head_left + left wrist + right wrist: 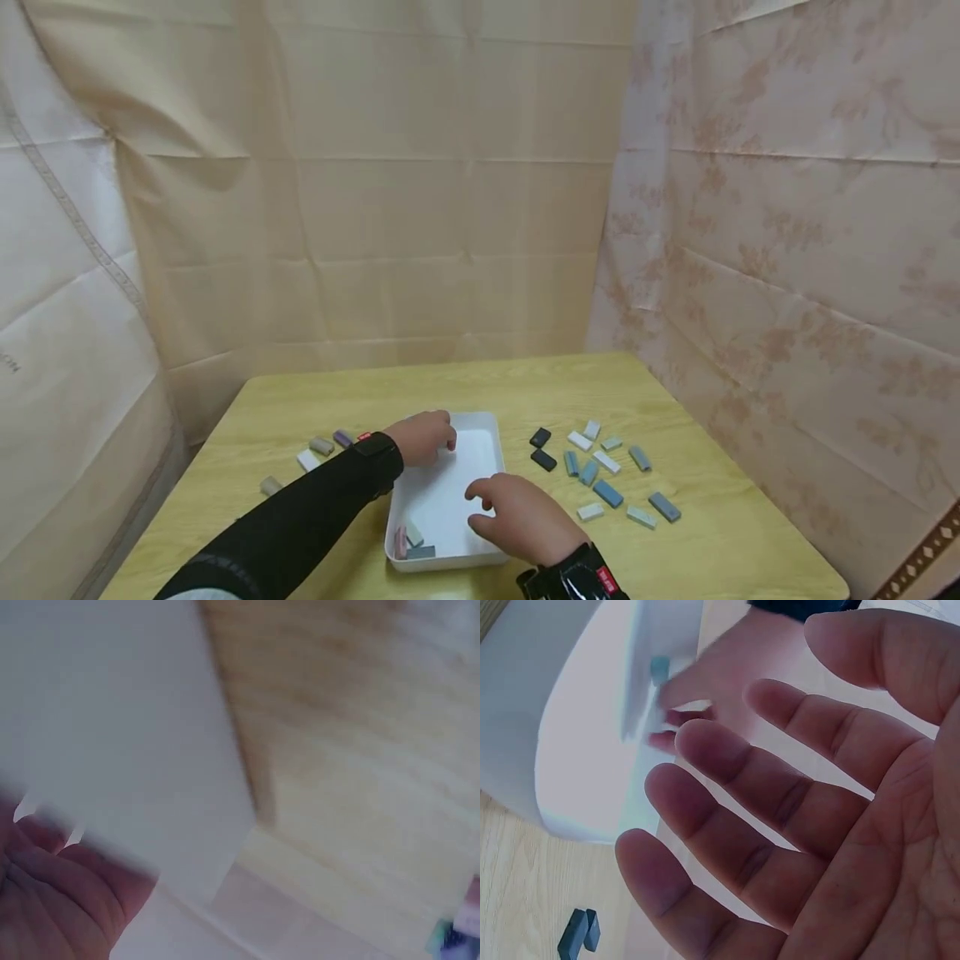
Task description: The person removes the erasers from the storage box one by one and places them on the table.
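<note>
A white tray (450, 492) stands on the wooden table. Over its far left part reaches my left hand (422, 437), fingers bent downward. In the left wrist view the tray's white surface (112, 712) hides the fingertips of that hand (67, 900), and I cannot tell whether they hold anything. Above the tray's near right side is my right hand (517, 517), its palm bare in the right wrist view and its fingers (705, 750) spread and slightly bent. A pink block (401, 543), a pale green block (413, 533) and a grey-blue block (421, 552) lie in the tray's near left corner.
Right of the tray several blue, white and pale green blocks (607, 493) are scattered, with two black blocks (543, 459) closest to it. On the left lie a purple block (342, 438), a white block (307, 460) and tan ones (322, 447). Cloth curtains (412, 208) enclose the table.
</note>
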The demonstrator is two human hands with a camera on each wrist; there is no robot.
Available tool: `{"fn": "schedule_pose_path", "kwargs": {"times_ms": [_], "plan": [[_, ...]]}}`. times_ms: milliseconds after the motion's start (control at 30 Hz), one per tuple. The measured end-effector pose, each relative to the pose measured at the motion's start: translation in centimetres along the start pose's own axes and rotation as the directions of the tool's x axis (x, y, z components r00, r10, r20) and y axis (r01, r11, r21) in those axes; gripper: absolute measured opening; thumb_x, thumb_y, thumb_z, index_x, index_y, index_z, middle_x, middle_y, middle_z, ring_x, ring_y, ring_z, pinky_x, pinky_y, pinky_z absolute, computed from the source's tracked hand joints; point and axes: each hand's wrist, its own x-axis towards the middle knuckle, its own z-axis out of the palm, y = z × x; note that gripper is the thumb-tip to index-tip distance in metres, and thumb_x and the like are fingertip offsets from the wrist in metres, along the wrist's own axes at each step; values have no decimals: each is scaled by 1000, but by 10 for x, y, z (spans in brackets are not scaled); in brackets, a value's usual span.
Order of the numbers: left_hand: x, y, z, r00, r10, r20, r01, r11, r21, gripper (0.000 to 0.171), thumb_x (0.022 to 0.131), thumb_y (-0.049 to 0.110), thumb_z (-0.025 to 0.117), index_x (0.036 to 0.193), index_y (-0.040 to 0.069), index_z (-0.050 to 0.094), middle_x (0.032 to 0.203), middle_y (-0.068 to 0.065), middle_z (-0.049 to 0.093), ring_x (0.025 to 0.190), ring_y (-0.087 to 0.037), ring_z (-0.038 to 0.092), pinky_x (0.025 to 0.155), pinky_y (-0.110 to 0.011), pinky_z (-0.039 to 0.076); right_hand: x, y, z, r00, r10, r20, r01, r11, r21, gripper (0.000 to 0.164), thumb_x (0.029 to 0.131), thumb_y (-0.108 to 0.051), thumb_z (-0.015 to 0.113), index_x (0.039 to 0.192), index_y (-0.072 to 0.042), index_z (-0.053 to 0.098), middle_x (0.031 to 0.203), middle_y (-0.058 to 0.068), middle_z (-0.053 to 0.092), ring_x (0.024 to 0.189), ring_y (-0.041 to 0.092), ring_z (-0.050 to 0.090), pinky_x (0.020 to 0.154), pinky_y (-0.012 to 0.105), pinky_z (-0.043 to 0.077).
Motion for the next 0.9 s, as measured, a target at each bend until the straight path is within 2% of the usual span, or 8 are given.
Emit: {"fn": "schedule_pose_path", "kwargs": {"times_ms": [100,233,300,400,533,633,800,900], "plan": [[-9,-13,-14,998,-40,-45,37,997,-72,29,88,-7,72,109,13,79,103,-4,68,92,-19,65,86,-37,57,0,0,2,1000,-5,-5,5,1000,-1,24,95,-30,71,116,-18,77,96,-3,71,82,8,59,75,35,52],[-25,-43,-38,987,-126,-96,114,987,-116,32,90,-7,68,115,9,77,111,-7,70,102,-22,68,93,-41,58,-2,2,0,999,-31,-21,31,999,-12,25,96,-29,71,116,-17,77,99,0,73,85,10,61,77,36,53],[-38,-62,-47,981,-169,-92,158,980,-118,32,91,-6,67,117,9,76,114,-8,71,105,-24,68,94,-43,58,-3,3,-1,999,-41,-29,40,999,-20,25,96,-29,71,117,-17,77,101,1,74,87,11,63,78,37,54],[-65,-94,-53,970,-231,-82,224,971,-83,33,91,-6,67,120,9,76,117,-10,71,109,-29,68,96,-46,57,-2,4,-2,998,-48,-30,48,999,-24,25,96,-28,71,118,-17,76,101,0,74,88,12,64,79,39,55],[-108,-132,-49,941,-333,-61,330,942,-58,34,90,-8,66,119,6,76,116,-14,73,111,-35,69,98,-51,55,1,4,2,998,-62,-15,62,998,-20,26,96,-28,71,119,-16,76,99,-2,73,87,12,63,78,39,54],[-138,-148,-40,921,-387,-50,385,921,-57,34,87,-12,66,115,5,77,113,-16,75,109,-39,70,96,-53,56,2,3,6,997,-77,-8,77,997,-17,26,96,-27,71,119,-16,76,100,0,74,87,12,62,78,38,54],[-177,-159,-17,905,-425,-36,423,905,-52,32,82,-14,69,105,6,79,107,-16,78,104,-40,73,94,-53,57,4,-1,11,995,-96,10,96,995,-5,26,96,-25,71,119,-15,76,101,2,74,86,12,62,77,38,54],[-194,-157,-6,886,-463,-1,462,884,-68,28,85,-9,71,105,9,79,109,-14,78,105,-38,73,94,-52,58,7,-4,14,994,-107,27,107,994,-4,26,96,-26,71,119,-15,76,101,2,74,86,12,62,77,38,54]]}}
